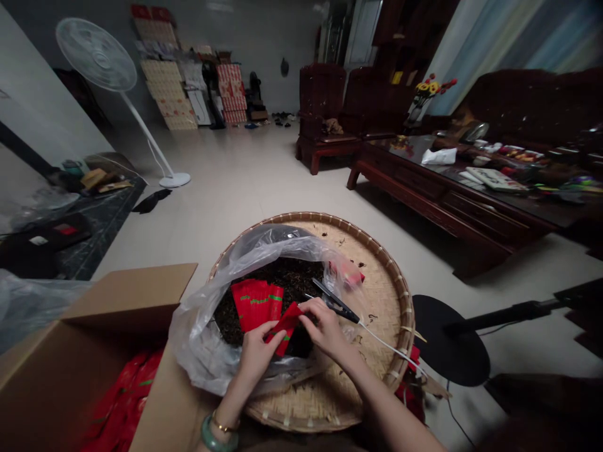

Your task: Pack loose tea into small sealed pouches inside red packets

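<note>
My left hand (257, 353) grips a small red packet (285, 325) over a clear plastic bag (221, 282) full of dark loose tea leaves (287, 279). My right hand (325, 326) pinches the same packet at its top and also holds a black tool like scissors or a clip (335, 301), with a white cord trailing to the right. A stack of red packets with green stripes (254, 302) stands in the tea just beyond my left hand. The bag rests on a round woven bamboo tray (377, 263).
An open cardboard box (94, 339) with red packets inside sits at the left. A black round stand base (447, 339) lies right of the tray. A dark wooden table (452, 194), chairs, a standing fan (98, 56) and stacked boxes fill the room behind.
</note>
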The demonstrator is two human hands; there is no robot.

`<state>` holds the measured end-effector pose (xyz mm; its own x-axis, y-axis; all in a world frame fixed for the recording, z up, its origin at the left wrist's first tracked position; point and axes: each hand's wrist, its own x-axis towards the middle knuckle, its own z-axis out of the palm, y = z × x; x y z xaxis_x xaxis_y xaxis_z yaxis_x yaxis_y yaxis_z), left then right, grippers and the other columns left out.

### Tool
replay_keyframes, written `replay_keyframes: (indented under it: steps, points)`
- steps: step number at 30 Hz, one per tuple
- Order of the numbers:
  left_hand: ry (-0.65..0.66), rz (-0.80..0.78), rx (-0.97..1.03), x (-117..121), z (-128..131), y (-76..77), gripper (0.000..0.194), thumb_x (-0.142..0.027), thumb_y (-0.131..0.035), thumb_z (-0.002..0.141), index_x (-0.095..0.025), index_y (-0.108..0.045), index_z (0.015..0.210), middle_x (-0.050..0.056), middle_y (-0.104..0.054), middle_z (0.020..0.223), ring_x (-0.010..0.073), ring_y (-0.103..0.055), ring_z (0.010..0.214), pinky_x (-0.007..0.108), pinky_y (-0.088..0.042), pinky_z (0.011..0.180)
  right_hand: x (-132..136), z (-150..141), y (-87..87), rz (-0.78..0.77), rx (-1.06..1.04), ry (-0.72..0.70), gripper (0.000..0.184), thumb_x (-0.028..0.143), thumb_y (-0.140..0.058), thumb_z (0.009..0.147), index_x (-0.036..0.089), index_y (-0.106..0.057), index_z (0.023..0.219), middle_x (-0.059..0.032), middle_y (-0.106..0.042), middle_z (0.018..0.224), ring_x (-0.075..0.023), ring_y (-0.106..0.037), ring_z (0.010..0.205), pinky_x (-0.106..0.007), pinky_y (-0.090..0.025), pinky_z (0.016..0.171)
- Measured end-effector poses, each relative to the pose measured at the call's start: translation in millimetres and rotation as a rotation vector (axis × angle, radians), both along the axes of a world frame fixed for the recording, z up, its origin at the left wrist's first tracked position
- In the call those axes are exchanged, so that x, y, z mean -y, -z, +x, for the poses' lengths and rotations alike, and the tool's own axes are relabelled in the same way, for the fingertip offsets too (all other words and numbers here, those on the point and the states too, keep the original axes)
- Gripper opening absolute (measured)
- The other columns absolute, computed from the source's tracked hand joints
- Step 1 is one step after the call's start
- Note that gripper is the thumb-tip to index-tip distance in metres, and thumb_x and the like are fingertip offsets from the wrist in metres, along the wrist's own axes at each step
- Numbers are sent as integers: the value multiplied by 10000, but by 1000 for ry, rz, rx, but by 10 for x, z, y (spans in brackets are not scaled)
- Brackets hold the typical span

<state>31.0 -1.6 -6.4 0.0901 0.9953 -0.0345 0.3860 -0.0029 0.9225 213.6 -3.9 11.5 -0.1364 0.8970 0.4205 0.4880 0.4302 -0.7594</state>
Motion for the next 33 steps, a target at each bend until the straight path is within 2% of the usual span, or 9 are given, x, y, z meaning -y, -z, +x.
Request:
replay_keyframes:
  steps: [3,6,10,14,19,22,25,29,33]
  points:
    - [-60,-63,146,-18,-16,54,308,-363,-646,685,-132,-735,869,71,-746,760,226,-685,693,317,-557,697,26,25,29,-82,-73,42,148,167,-485,828,201,-628,817,-34,-612,787,-163,-568,745,-271,-467,662]
    - [-41,-153,321,-6,16,87,420,-437,-656,674,-123,-723,945,88,-744,855,236,-690,740,334,-580,681,50,0,66,-105,-65,95,101,229,-557,803,194,-651,790,-27,-587,741,-153,-546,686,-254,-454,602]
    - [35,-242,432,44,84,65,511,-512,-671,654,-136,-706,998,88,-721,983,255,-672,858,359,-587,708,58,-45,52,-13,-1,153,217,281,-581,825,210,-643,629,-24,-567,613,-180,-495,705,-296,-439,635]
    - [61,-309,511,65,93,45,638,-626,-539,726,-103,-672,1066,110,-729,910,252,-676,827,384,-583,709,66,-58,14,71,-3,121,189,255,-555,843,214,-678,705,-55,-646,738,-200,-494,774,-334,-446,703]
    - [-11,-287,516,41,52,84,678,-666,-575,660,-85,-699,987,126,-723,918,274,-667,853,394,-581,709,64,-81,50,-280,-229,-63,180,309,-542,844,204,-688,839,-27,-677,765,-168,-575,705,-290,-468,661]
    - [12,-293,503,40,35,108,655,-656,-588,654,-103,-702,985,122,-718,958,273,-664,864,399,-580,709,37,-84,77,-506,-463,-131,220,373,-619,771,178,-685,848,-18,-687,751,-159,-603,657,-275,-482,629]
    - [62,-326,496,51,25,123,662,-664,-576,659,-107,-700,994,122,-714,976,275,-664,864,408,-580,700,17,-53,85,-686,-585,-250,319,460,-637,729,161,-705,816,-17,-689,701,-165,-619,652,-311,-489,693]
    - [110,-325,423,40,-4,139,666,-671,-507,710,-104,-699,1000,108,-727,922,273,-671,851,439,-554,774,22,-3,119,-827,-651,-360,435,564,-589,732,153,-713,801,-25,-685,685,-174,-621,690,-360,-456,801]
    - [83,-154,220,8,-61,145,552,-593,-451,792,-133,-727,922,96,-739,865,267,-667,895,424,-496,892,0,28,184,-876,-637,-335,501,621,-544,741,148,-700,797,-23,-671,682,-170,-586,677,-362,-431,806]
